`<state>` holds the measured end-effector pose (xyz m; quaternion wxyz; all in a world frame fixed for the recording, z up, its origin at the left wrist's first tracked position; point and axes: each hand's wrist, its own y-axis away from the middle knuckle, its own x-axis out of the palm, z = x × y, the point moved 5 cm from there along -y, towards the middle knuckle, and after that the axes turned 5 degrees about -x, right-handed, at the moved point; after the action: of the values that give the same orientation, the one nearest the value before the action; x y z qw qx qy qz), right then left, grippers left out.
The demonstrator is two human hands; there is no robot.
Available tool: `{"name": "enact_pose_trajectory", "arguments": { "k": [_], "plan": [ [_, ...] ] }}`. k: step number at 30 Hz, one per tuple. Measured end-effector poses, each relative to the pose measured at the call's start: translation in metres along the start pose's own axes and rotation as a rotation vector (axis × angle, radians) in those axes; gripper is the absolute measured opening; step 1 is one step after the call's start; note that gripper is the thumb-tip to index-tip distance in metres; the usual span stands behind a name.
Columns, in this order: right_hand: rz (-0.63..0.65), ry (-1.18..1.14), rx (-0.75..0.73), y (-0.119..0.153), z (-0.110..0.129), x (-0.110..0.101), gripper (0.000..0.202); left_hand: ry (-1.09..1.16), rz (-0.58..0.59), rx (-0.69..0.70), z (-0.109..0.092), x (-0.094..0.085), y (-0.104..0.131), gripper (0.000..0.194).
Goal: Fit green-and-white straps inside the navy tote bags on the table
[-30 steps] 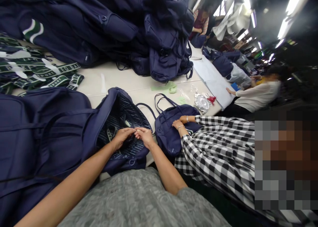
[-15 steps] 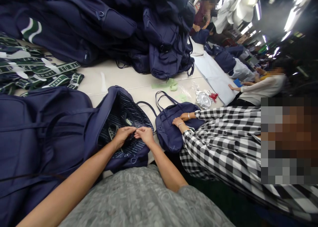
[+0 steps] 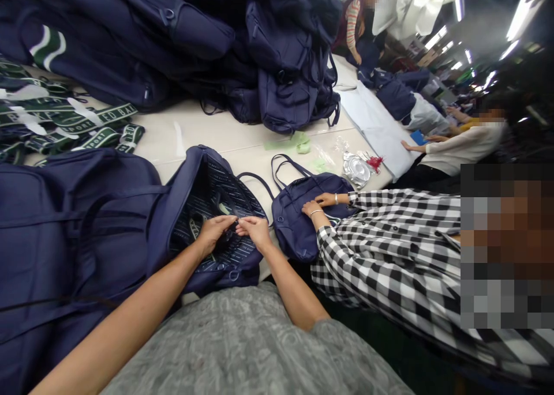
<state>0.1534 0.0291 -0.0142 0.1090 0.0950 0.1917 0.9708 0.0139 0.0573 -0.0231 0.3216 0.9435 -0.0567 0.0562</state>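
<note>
A navy bag (image 3: 179,196) lies open in front of me, its dark lining printed with rows of pale lettering. Both my hands are over its mouth, fingertips almost meeting. My left hand (image 3: 215,233) is closed in a pinch; whatever it holds is too small to make out. On the other side, my right hand (image 3: 255,230) also pinches with thumb and fingers, and its contents cannot be told. Beneath them, a dark strap or cord and a patterned strip (image 3: 195,226) show inside the bag. One thin handle (image 3: 255,179) loops out to the right.
Navy bags (image 3: 285,95) are piled at the back. Green lettered straps (image 3: 99,118) lie at left, beside another navy bag (image 3: 34,222). At right, a co-worker in a checked shirt (image 3: 389,222) has both hands on a smaller bag (image 3: 294,210). Silver tape rolls (image 3: 357,169) sit beyond.
My fingertips have drawn slightly apart, and the right fingers have loosened a little. The open bag stays in place. The view has shifted slightly.
</note>
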Motion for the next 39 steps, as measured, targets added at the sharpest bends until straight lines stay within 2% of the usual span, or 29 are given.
{"name": "enact_pose_trajectory", "arguments": {
  "k": [11,17,30,34,39],
  "plan": [
    [0.035,0.121,-0.051,-0.001,0.000,0.002,0.016,-0.054,0.015,0.057,-0.001,-0.001,-0.002,0.044],
    [0.040,0.180,-0.065,-0.001,0.002,0.003,0.014,-0.041,0.048,0.035,0.000,0.001,-0.001,0.046],
    [0.032,0.173,-0.064,-0.002,0.001,0.002,0.015,-0.041,0.104,0.039,0.003,0.001,-0.003,0.043],
    [0.033,0.182,-0.074,-0.002,0.000,0.001,0.015,-0.131,0.084,0.099,-0.005,0.002,0.002,0.039],
    [0.040,0.228,-0.095,-0.001,-0.001,0.001,0.013,-0.348,0.030,0.254,-0.013,0.002,0.003,0.031]
  ]
}}
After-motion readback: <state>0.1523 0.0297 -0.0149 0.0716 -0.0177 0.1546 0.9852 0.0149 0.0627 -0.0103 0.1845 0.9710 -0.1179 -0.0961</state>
